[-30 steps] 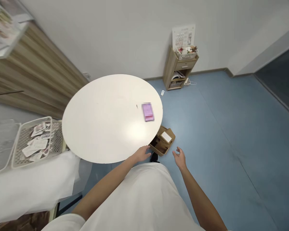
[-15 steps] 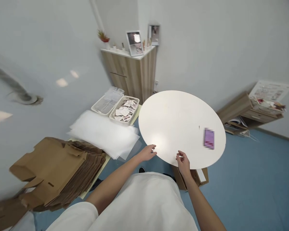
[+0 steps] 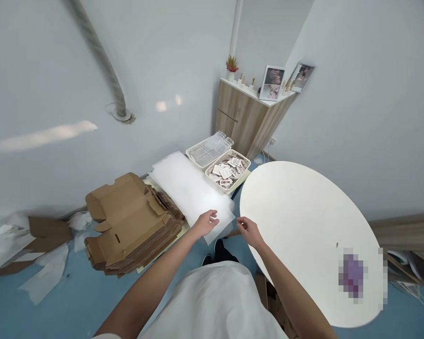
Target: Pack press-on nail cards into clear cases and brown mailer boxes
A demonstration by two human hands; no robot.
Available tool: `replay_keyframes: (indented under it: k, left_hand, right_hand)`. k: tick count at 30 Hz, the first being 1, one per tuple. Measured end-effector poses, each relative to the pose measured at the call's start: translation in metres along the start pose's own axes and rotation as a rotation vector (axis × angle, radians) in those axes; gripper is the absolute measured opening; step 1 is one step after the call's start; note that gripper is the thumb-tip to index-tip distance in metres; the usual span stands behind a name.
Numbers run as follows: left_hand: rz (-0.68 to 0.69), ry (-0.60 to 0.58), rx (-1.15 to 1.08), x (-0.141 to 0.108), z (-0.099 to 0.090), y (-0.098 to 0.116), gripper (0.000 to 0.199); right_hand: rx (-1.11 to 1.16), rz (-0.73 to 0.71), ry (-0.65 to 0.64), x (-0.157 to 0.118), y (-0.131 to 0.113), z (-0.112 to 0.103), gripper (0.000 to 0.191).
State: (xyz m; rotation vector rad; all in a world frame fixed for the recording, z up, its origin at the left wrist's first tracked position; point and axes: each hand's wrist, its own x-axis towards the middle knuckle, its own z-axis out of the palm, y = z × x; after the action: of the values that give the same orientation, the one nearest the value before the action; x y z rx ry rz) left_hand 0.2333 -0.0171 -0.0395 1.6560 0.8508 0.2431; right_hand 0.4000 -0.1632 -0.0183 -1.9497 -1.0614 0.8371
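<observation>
My left hand is held over the near corner of a stack of white translucent sheets. Its fingers are loosely bent and apart, with nothing in them; whether it touches the sheets I cannot tell. Beside the left edge of the round white table is my right hand, fingers half curled but apart, and it too holds nothing. To the left of the sheets lies a pile of flat brown cardboard boxes.
Behind the sheets stand a basket of small printed packets and a basket of clear plastic pieces. A blurred purple item lies on the round table. A wooden cabinet stands in the corner. Torn wrapping litters the floor at left.
My view has turned left, so the sheets and cardboard boxes are now nearer the middle. Both hands have swung away from the round table's front edge, left hand now over the sheets.
</observation>
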Motion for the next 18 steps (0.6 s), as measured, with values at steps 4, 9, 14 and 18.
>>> replay_keyframes:
  k: [4,9,14,18]
  left_hand:
    - [-0.022,0.075,-0.051,0.010,-0.013,0.000,0.041]
    - [-0.053,0.090,-0.147,0.042,-0.022,0.013,0.041]
    - [-0.101,0.109,-0.189,0.099,-0.025,0.030,0.041]
    - [-0.178,0.077,-0.284,0.153,-0.023,0.040,0.042]
  right_hand:
    - [0.002,-0.023,-0.022,0.037,-0.007,0.004,0.031]
    - [-0.027,0.018,0.031,0.090,-0.010,0.001,0.031]
    - [-0.187,0.071,0.127,0.153,-0.006,-0.011,0.035]
    - [-0.353,0.113,0.120,0.202,-0.006,-0.013,0.039]
